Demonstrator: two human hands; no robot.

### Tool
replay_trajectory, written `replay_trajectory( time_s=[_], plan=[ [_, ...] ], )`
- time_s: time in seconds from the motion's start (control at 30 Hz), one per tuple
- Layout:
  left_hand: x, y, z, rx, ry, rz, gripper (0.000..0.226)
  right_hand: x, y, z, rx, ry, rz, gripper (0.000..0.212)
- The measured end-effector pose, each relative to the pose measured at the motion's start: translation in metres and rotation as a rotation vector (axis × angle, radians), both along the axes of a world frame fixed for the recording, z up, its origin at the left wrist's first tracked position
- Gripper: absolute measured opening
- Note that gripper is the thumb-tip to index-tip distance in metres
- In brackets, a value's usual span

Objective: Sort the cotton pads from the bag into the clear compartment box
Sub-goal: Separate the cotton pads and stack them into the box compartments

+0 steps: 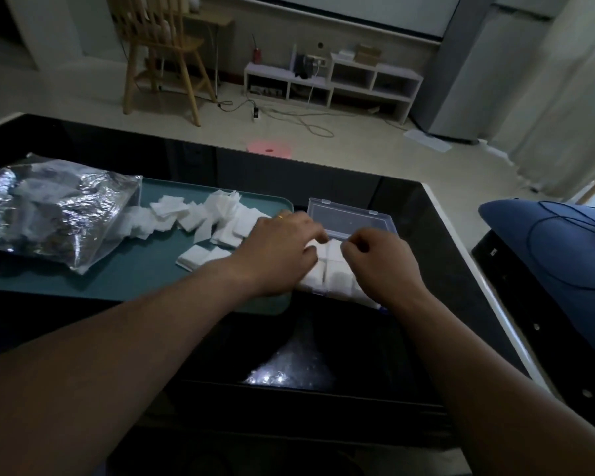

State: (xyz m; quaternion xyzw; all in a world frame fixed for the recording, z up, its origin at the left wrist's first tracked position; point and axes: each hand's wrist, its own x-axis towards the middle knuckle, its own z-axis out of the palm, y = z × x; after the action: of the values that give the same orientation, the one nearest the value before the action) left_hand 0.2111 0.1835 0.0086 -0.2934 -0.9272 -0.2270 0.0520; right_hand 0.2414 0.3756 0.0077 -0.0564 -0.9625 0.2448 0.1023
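- The left hand (282, 245) reaches over the far left part of the clear compartment box (318, 278). Its fingers and thumb are curled and pinch a cotton pad (311, 248).
- The right hand (382, 266) hovers over the right side of the box, close beside the left hand. Its fingers are curled and the thumb and forefinger tips meet. I cannot tell whether they hold anything.
- White packed pads (339, 280) fill the compartments between and under both hands.
- The box's open lid (351, 214) lies just beyond the fingertips.
- Loose pads (200, 218) lie scattered on a teal tray (134, 280) to the left of the left hand.
- Further left, the crinkled clear bag (49, 207) lies on its side on the tray, with its mouth towards the loose pads.
- Everything sits on a black counter (437, 242).
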Motion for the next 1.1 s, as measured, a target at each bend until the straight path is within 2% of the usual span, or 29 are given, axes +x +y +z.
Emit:
replay_trajectory(
  time_s=[0.1, 0.23, 0.37, 0.53, 0.67, 0.77, 0.87, 1.0, 1.1],
  plan=[
    [-0.008, -0.045, 0.007, 0.043, 0.005, 0.106, 0.03, -0.006, -0.036, 0.007, 0.007, 0.018, 0.09, 0.022],
    [-0.013, -0.112, 0.008, 0.075, -0.119, 0.255, 0.027, -0.013, -0.092, 0.011, 0.029, -0.037, 0.257, 0.016],
    [-0.002, -0.153, -0.004, -0.109, -0.278, 0.32, 0.017, -0.019, -0.13, 0.001, 0.141, -0.145, 0.365, 0.017],
    [0.006, -0.155, -0.024, -0.254, -0.312, 0.292, 0.032, -0.031, -0.149, -0.015, 0.153, -0.228, 0.331, 0.021],
    [0.007, -0.146, -0.026, -0.275, -0.33, 0.284, 0.044, -0.038, -0.162, -0.023, 0.127, -0.256, 0.385, 0.03],
    [0.009, -0.144, -0.028, -0.261, -0.384, 0.254, 0.045, -0.038, -0.171, -0.025, 0.199, -0.298, 0.454, 0.038],
    [0.008, -0.144, -0.034, -0.197, -0.411, 0.24, 0.044, -0.037, -0.174, -0.027, 0.273, -0.26, 0.45, 0.033],
    [0.006, -0.142, -0.037, -0.13, -0.423, 0.253, 0.055, -0.034, -0.172, -0.024, 0.336, -0.217, 0.452, 0.024],
    [0.007, -0.137, -0.036, -0.159, -0.42, 0.237, 0.058, -0.035, -0.169, -0.021, 0.31, -0.204, 0.415, 0.016]
  ],
)
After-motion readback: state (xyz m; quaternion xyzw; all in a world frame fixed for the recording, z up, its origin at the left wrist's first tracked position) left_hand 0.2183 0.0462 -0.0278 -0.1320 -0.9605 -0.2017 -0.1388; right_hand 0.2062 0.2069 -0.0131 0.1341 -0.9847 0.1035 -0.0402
